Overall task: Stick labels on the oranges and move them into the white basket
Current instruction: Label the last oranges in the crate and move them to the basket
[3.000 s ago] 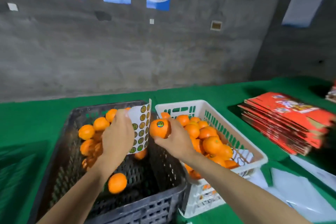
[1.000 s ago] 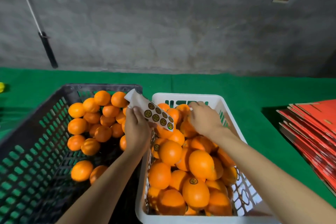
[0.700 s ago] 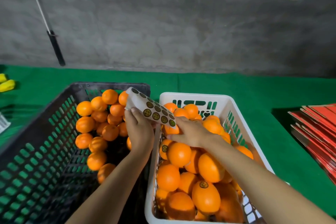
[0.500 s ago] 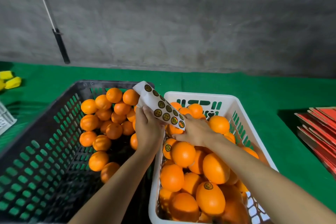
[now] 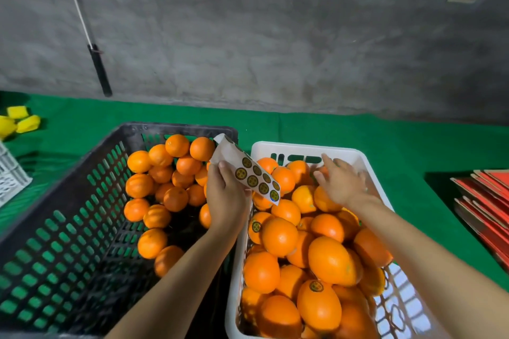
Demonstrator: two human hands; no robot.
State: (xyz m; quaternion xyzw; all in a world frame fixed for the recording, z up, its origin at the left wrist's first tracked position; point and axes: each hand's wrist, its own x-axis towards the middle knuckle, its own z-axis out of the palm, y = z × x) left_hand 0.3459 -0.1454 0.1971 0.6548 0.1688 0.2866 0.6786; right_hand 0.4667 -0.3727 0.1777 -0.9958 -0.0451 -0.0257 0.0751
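Green cloth-covered table point(image 5: 330, 129) against a grey concrete wall. Black crate point(image 5: 68, 215) on the left, white basket point(image 5: 303, 147) just beside it on the right, their near walls touching or nearly so. Left hand point(image 5: 224, 201) sits over the gap between the two, fingers closed on a label sheet point(image 5: 248, 170). The sheet is a long strip; its long axis runs diagonally, bare end pointing up and away to the left over the crate's far corner, sticker end pointing down to the right over the basket's oranges point(image 5: 316, 242). Round dark-and-yellow labels show on the lower half of it. Right hand point(image 5: 343, 184) is spread wide, palm down, empty, over the fruit at the far end of the basket; whether the fingertips touch it, cannot tell. The basket is heaped; a few fruits show labels. Loose oranges point(image 5: 170, 173) lie bunched at the crate's far right corner. Red flat stack point(image 5: 484, 201) at the right edge, yellow objects point(image 5: 19, 121) at far left.
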